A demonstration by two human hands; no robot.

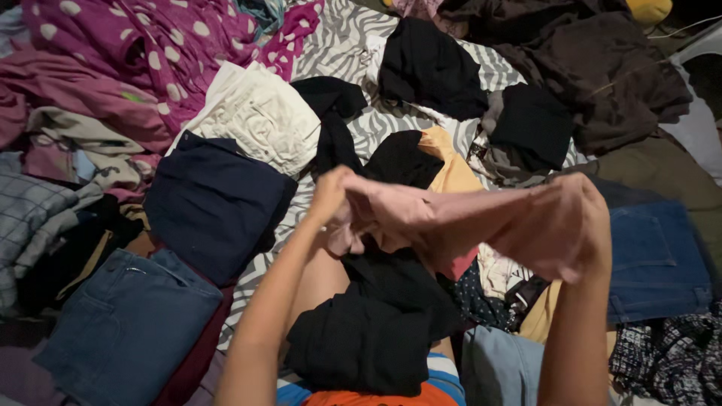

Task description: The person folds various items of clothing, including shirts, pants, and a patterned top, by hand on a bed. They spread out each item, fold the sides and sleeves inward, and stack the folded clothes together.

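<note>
Pink garment (pixel 466 222): held up in the air btwn both hands, above the lap and the black garment (pixel 368 338) lying there. Long axis runs roughly left-right across the view, slightly lower toward the right end. Cloth sags in the middle; lower edge hangs just above the black garment.

Left hand (pixel 331 192): clenched on the garment's left end, fabric bunched under the fingers. Right hand (pixel 590 218): grasping the right end, mostly wrapped in pink cloth, fingers not visible. Both hands are in contact w/ the garment, one at each end; neither is nearer than the other.

Surroundings, rel. to the pink garment: folded navy piece (pixel 214 203) to its left, jeans (pixel 124 323) below-left, cream trousers (pixel 259 113) above-left, blue denim (pixel 654 263) just to its right, yellow item (pixel 451 169) directly behind it. All lie on a zebra-print sheet (pixel 338 37), apart from the held garment.
</note>
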